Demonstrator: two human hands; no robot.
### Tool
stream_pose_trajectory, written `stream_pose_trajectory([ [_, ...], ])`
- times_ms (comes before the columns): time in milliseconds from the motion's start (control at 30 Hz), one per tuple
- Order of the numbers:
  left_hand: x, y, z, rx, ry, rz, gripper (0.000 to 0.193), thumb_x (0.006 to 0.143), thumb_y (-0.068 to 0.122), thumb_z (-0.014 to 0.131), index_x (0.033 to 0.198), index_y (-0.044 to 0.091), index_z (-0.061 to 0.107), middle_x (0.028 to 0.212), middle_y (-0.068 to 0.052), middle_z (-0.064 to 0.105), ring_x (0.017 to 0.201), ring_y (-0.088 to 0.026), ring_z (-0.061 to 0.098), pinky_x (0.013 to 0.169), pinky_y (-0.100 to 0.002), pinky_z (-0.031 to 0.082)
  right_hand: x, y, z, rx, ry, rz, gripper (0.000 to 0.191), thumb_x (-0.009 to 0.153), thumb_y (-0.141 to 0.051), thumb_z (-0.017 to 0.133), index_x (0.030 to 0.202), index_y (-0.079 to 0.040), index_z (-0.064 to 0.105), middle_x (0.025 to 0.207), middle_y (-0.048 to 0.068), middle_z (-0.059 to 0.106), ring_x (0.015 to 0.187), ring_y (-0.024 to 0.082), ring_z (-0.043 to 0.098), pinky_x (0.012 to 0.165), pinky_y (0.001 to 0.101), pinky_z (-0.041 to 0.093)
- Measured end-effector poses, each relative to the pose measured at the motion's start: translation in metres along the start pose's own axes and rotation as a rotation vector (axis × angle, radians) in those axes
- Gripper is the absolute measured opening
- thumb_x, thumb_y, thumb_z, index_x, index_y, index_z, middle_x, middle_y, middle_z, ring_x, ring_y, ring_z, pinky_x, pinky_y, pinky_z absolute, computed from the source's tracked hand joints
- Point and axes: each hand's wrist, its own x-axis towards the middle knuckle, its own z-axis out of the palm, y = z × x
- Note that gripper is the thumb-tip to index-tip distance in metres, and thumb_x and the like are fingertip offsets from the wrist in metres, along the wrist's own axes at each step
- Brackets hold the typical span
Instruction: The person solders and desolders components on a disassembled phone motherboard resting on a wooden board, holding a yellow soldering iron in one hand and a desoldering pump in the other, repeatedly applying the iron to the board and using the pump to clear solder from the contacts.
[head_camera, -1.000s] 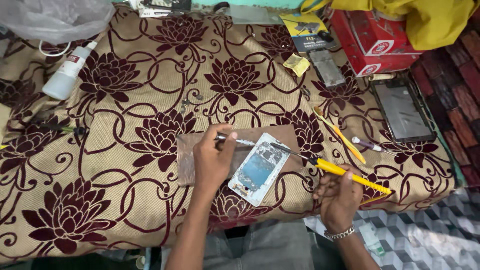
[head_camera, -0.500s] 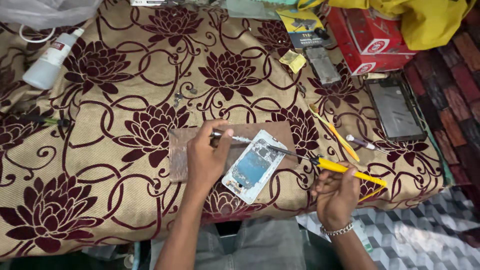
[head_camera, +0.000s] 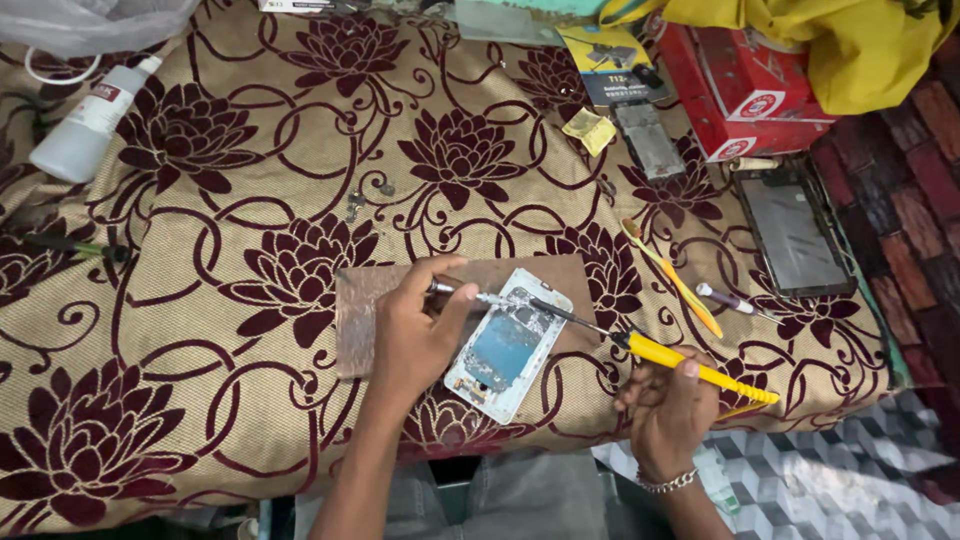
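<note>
The left hand (head_camera: 415, 335) pinches a pair of thin metal tweezers (head_camera: 470, 294), their tips reaching toward three o'clock over the top edge of an opened white-framed phone body with a blue inner plate (head_camera: 508, 344). That phone lies tilted on a brown rectangular wooden board (head_camera: 365, 300), near the front edge of the surface draped in a tan cloth with dark maroon flowers (head_camera: 250, 200). The right hand (head_camera: 670, 405), at four o'clock from the phone, is clenched around the yellow handle of a soldering iron (head_camera: 690, 365); its dark shaft runs toward ten o'clock and its tip meets the phone's upper part just beside the tweezer tips. A silver bracelet (head_camera: 668, 483) circles the right wrist.

At two o'clock from the phone lie a yellow-and-orange plastic pry tool (head_camera: 672, 278) and a small screwdriver (head_camera: 728, 298). Farther that way rests a dark phone screen panel (head_camera: 792, 232), with a red cardboard box (head_camera: 745, 90) at twelve o'clock from it. A white plastic bottle (head_camera: 85, 130) lies at ten o'clock, well apart from the board.
</note>
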Motion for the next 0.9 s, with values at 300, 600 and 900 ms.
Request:
stream_pose_trajectory([
  [300,0.004,-0.001,0.0,0.05,0.003,0.052,0.029,0.094,0.019,0.073,0.12,0.006,0.07,0.085,-0.007,0.076,0.069,-0.011,0.071,0.058,-0.026,0.053,0.007,-0.024,0.01,-0.186,-0.121,-0.157,0.026,0.114,-0.023,0.044,0.121,0.002,0.045,0.089,0.018,0.063,0.068,0.021,0.064,0.057,0.0348,0.059],
  [600,0.004,-0.005,0.001,0.053,0.006,0.061,0.03,0.094,0.017,0.072,0.121,0.005,0.069,0.081,-0.007,0.075,0.067,-0.012,0.071,0.055,-0.027,0.053,0.014,-0.059,0.033,-0.405,-0.212,-0.265,0.02,0.112,-0.014,0.043,0.119,0.005,0.041,0.11,0.026,0.067,0.078,0.027,0.071,0.066,0.0369,0.063],
  [900,0.004,-0.003,0.001,0.039,0.015,0.079,0.029,0.094,0.016,0.073,0.119,0.005,0.069,0.088,-0.01,0.077,0.073,-0.014,0.075,0.06,-0.029,0.056,0.015,-0.085,0.054,-0.51,-0.269,-0.22,0.019,0.11,-0.012,0.043,0.115,0.006,0.043,0.111,0.026,0.068,0.087,0.029,0.075,0.07,0.0376,0.066],
])
